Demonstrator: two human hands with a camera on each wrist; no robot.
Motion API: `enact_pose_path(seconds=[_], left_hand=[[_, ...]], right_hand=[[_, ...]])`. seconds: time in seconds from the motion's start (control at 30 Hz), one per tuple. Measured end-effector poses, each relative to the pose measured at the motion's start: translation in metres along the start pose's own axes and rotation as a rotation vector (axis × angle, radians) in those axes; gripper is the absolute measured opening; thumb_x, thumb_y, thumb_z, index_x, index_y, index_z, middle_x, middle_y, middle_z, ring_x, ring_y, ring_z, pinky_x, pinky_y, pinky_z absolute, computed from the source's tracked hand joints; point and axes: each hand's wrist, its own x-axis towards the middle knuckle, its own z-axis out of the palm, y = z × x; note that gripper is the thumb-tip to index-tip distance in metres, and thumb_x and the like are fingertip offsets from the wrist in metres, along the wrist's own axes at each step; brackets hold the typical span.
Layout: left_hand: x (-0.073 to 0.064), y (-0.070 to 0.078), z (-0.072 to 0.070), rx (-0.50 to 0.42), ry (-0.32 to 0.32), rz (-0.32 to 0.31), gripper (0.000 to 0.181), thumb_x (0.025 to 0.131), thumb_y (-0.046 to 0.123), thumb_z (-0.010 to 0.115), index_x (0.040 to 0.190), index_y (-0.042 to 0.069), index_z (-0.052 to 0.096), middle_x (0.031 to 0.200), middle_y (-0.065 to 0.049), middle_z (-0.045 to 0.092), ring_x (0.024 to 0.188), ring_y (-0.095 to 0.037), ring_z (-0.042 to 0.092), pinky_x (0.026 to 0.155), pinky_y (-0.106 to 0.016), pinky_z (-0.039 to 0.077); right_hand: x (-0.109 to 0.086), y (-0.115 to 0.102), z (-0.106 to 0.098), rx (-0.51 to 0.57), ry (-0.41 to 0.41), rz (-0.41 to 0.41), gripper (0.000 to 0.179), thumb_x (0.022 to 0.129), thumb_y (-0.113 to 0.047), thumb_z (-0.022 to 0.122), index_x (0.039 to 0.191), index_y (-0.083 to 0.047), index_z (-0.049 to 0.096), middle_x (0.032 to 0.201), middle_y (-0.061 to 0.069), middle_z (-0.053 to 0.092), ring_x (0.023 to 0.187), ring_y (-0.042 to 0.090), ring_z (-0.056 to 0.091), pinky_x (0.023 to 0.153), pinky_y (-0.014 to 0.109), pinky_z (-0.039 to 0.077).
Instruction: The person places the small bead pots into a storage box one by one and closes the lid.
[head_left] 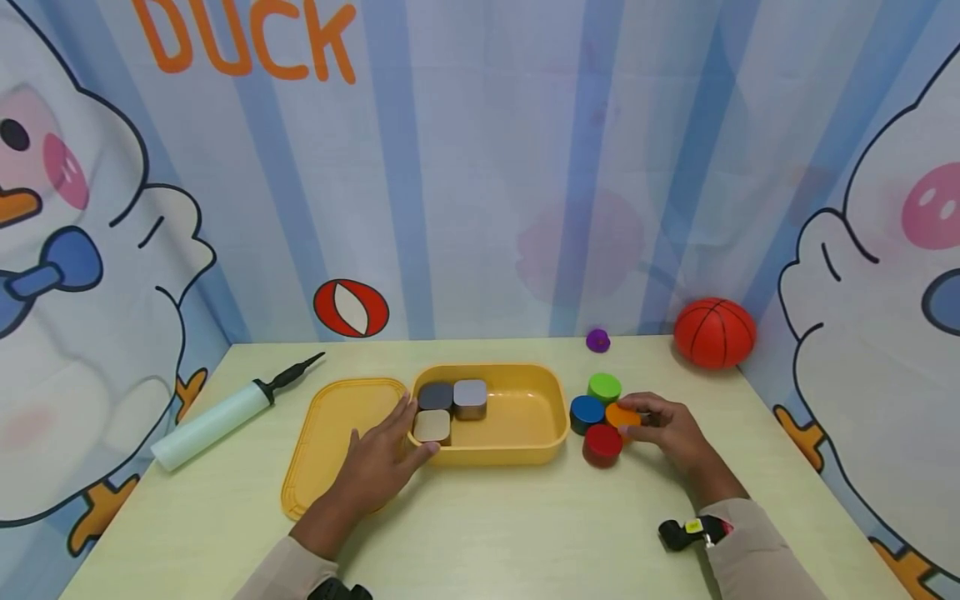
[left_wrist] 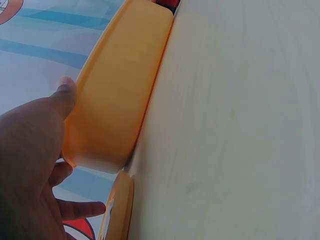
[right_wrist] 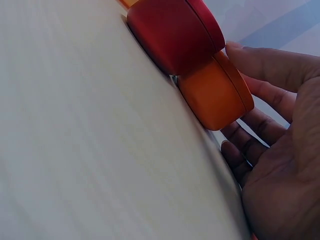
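At the left end of a yellow box (head_left: 525, 455), my left hand (head_left: 378, 467) rests with fingers stretched along the side and the thumb over the front rim. Inside that end are three small square tins: a dark grey tin (head_left: 436, 396), a silver tin (head_left: 470, 393) and a beige tin (head_left: 432, 426). My right hand (head_left: 671, 429) holds a round orange tin (right_wrist: 212, 92) between thumb and fingers. Clustered around it are a red tin (right_wrist: 172, 35), a blue tin (head_left: 587, 412) and a green tin (head_left: 604, 387), all round; the red one touches the orange one.
Left of the box lies its yellow lid (head_left: 322, 450), partly under my left forearm. A pale green pump (head_left: 225, 421) with a black nozzle lies farther left. Along the back edge are a small purple object (head_left: 597, 340) and a red ball (head_left: 715, 333), in front of a printed curtain (head_left: 480, 167).
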Motion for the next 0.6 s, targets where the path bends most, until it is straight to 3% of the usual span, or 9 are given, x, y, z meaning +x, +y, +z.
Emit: enact_pose_path(seconds=[0.4,0.6], left_hand=[[0.0001,-0.0001,0.0005,-0.005,0.005,0.005,0.093,0.105,0.07,0.057,0.174,0.016,0.028,0.183,-0.001,0.023,0.165,-0.036,0.038,0.121,-0.091,0.015],[-0.0008,0.0019,-0.0005,-0.01,0.0,0.0,0.092,0.105,0.07,0.056,0.174,0.016,0.028,0.183,0.0,0.022,0.165,-0.035,0.037,0.122,-0.09,0.015]], right_hand=[[0.0012,0.0011,0.0005,-0.024,0.008,-0.015,0.045,0.097,-0.007,0.08,0.142,-0.001,0.071,0.149,0.023,0.064,0.119,0.014,0.062,0.095,0.015,0.054],[-0.0004,0.0005,-0.0007,-0.011,-0.005,-0.035,0.045,0.097,-0.003,0.078,0.141,0.001,0.071,0.15,0.024,0.063,0.116,0.004,0.062,0.096,0.015,0.054]])
